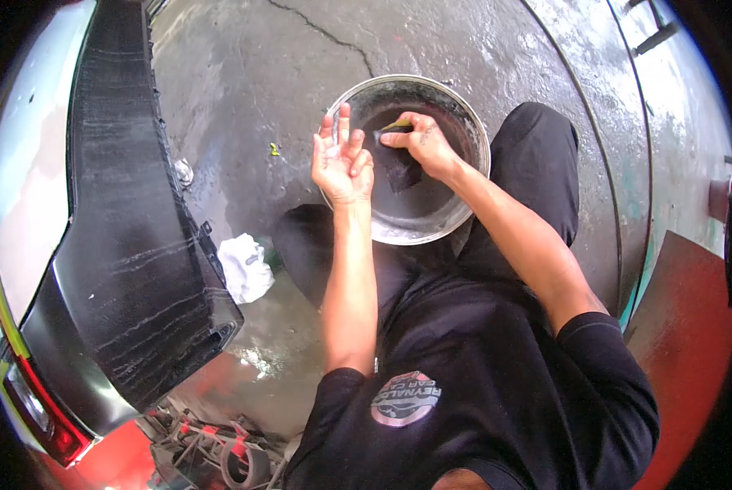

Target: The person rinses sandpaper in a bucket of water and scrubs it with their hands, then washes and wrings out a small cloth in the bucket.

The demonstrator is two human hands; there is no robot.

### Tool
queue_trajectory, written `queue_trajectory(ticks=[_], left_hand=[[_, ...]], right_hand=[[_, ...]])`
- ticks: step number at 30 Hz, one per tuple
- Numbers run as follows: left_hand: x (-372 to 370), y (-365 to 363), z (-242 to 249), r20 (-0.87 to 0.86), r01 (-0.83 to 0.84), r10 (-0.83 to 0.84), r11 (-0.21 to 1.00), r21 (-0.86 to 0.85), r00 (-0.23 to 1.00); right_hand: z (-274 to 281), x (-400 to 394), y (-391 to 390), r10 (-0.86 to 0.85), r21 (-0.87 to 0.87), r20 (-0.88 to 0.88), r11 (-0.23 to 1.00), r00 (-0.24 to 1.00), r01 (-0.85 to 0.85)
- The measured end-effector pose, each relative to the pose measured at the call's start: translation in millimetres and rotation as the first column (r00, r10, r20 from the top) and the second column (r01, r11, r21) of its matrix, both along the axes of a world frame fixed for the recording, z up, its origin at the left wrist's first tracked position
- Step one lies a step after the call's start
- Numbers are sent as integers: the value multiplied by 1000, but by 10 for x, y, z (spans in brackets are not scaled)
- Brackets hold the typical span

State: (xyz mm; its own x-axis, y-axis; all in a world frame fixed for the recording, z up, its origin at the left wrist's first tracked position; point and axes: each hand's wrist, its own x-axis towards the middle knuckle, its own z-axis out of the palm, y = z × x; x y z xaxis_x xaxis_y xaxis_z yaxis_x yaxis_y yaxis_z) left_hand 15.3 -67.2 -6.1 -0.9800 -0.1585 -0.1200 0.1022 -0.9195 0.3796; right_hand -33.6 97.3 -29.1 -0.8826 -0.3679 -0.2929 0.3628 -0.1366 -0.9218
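Note:
My right hand [425, 147] is over a round metal-rimmed basin [484, 155], its fingers pinched on a dark sheet of sandpaper [403, 171]. The sheet hangs down into the basin, and a yellow-green edge [399, 127] shows at my fingertips. Palm up, my left hand [343, 163] is raised over the basin's left rim with its fingers apart and partly curled. It holds nothing. Cloudy grey water [431, 200] appears to lie in the basin, which stands between my knees.
To the left stands a large dark car bumper [129, 204] with wet streaks. A crumpled white cloth [245, 268] lies beside it on the wet concrete floor [243, 98]. A dark hose [582, 90] runs along the right. Car parts [219, 457] are at lower left, a red panel [680, 343] at right.

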Motion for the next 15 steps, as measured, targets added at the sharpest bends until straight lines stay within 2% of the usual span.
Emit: queue_trajectory(ticks=[2,3,6,7,8,10,13,15], left_hand=[[-6,-39,-50,19,4,-3,999,-52,1000],[-4,-13,-21,32,-2,5,995,-100,999],[-17,76,42,35,39,-28,942,-334,999],[-34,112,65,33,63,-54,904,-423,998],[-47,138,89,48,73,-58,891,-448,997],[-37,165,148,86,96,-61,861,-499,994],[-52,139,88,24,73,-69,924,-374,997],[-46,120,61,-7,71,-76,961,-266,997]], right_hand=[[210,-11,101,-60,-19,77,998,995,61],[192,-20,152,-14,-94,127,995,992,26],[185,128,105,138,-72,-118,987,983,-147],[236,184,73,150,-33,-172,987,974,-157],[286,166,55,144,-69,-190,985,971,-160],[209,110,61,161,90,-236,986,958,-144],[55,39,42,86,86,-74,993,994,-79],[28,32,62,80,-18,25,997,996,-79]])
